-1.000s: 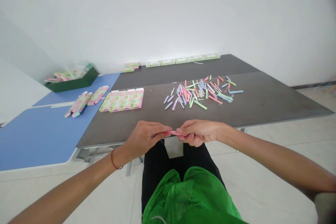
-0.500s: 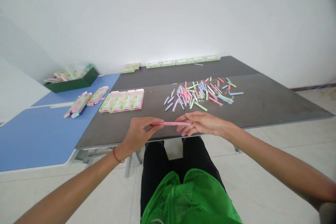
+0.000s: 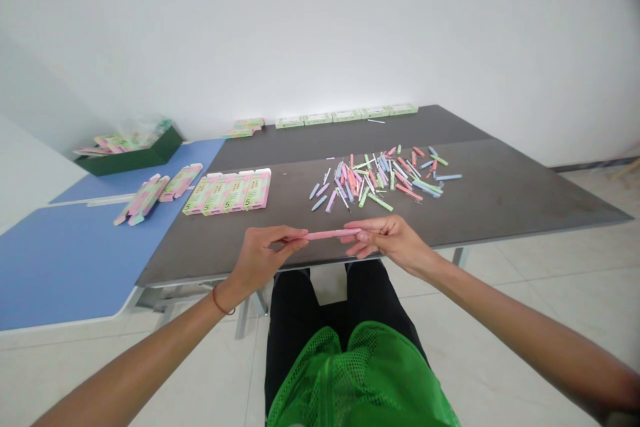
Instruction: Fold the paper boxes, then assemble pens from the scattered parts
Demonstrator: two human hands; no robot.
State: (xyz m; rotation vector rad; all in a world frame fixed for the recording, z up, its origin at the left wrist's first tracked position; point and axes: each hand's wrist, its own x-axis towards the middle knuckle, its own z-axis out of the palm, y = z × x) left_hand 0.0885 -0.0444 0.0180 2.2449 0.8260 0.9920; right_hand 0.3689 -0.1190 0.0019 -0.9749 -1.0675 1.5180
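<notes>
A slim pink pen (image 3: 327, 234) is held level above the front edge of the dark table. My left hand (image 3: 265, 248) pinches its left end between thumb and fingers. At the right end, the thumb and forefinger of my right hand (image 3: 393, 240) close on the pen, with the other fingers loosely stretched beneath. Just beyond my right hand lies a loose pile of pen parts (image 3: 373, 180) in pink, blue, green and purple, with thin white refills among them.
A row of pink-green cartons (image 3: 227, 192) lies left on the dark table (image 3: 280, 213). Flattened cartons (image 3: 143, 200) straddle the blue table (image 3: 65, 260), near a dark green bin (image 3: 130, 159). Several pale green boxes (image 3: 333, 116) line the back, with more small cartons (image 3: 245, 127) beside them.
My right hand has gone from open fingers around the pen's right end to a thumb-and-finger pinch on it. The left hand keeps its hold. The view shifts slightly.
</notes>
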